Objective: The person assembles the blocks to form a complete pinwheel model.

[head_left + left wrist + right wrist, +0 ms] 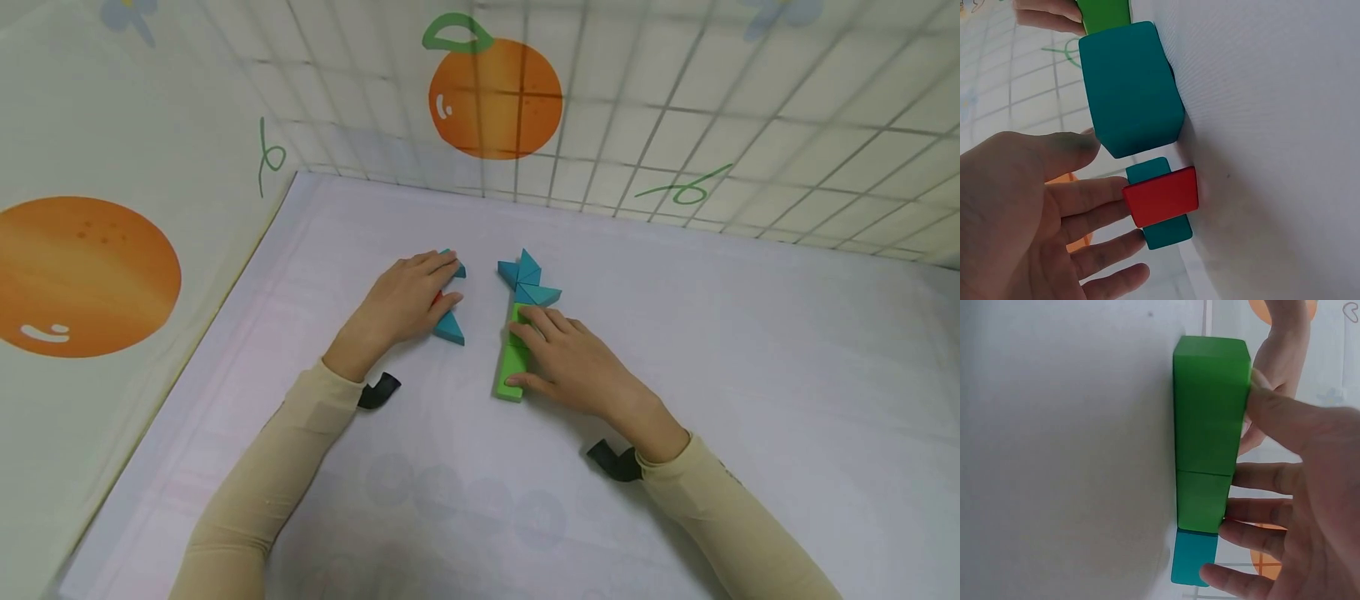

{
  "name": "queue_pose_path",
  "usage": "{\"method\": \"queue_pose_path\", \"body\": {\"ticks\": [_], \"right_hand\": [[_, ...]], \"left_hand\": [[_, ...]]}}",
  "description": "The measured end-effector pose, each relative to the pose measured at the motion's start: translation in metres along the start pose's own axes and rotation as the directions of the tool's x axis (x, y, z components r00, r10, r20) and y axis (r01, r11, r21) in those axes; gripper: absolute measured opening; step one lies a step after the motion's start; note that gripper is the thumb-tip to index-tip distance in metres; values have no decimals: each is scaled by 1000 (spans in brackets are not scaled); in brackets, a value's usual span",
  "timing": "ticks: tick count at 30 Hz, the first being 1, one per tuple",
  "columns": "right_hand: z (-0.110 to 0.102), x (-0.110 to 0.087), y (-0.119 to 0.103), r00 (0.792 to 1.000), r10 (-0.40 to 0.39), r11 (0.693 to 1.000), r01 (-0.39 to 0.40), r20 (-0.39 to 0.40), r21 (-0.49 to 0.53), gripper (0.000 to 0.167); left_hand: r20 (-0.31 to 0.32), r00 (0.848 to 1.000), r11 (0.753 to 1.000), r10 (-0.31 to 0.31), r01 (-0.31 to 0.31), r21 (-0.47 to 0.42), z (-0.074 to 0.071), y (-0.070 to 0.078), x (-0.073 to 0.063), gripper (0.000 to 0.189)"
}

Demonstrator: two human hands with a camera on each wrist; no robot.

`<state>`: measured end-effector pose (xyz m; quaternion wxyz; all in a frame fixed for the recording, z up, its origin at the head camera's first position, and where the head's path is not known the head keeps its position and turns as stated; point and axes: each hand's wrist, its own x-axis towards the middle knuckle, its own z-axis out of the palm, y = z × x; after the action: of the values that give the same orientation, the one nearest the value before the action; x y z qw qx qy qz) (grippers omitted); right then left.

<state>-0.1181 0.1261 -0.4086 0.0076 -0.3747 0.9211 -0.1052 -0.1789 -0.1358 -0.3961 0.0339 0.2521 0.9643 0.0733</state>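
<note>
White surface [720,350] bears green blocks [511,375], gridded wall [637,92] beyond.

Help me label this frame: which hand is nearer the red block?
Left. The left hand partly covers the red block; the right hand touches the green blocks, farther right.

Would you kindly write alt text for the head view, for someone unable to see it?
A person's right hand touches a row of green blocks with blue triangles at its far end. The left hand partly covers a red block and other blue blocks.
</note>
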Motion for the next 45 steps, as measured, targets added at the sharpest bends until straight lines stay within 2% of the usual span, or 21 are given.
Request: {"method": "queue_pose_path", "body": {"ticks": [9, 15, 20, 28, 37, 45], "right_hand": [[0, -1, 0, 1000, -2, 1000, 2, -3, 4, 69], [-1, 0, 0, 1000, -8, 1000, 8, -7, 0, 68], [-1, 0, 0, 1000, -9, 1000, 9, -8, -2, 68], [0, -1, 0, 1000, -7, 1000, 7, -5, -14, 68], [1, 0, 1, 1000, -11, 1000, 11, -10, -19, 69], [1, 0, 1, 1000, -5, 1000, 5, 4, -13, 69]], "left_hand": [[26, 998, 997, 62, -60, -44, 2, 1, 0, 55], [3, 996, 995, 91, -91, -33, 2, 2, 0, 53], [-14, 995, 995, 99, -99, -13, 2, 3, 0, 52], [8, 995, 995, 96, -96, -16, 5, 7, 1, 53], [-32, 992, 992, 122, -123, -13, 7, 8, 0, 51], [-27, 992, 992, 124, -125, -25, 9, 11, 2, 51]]}}
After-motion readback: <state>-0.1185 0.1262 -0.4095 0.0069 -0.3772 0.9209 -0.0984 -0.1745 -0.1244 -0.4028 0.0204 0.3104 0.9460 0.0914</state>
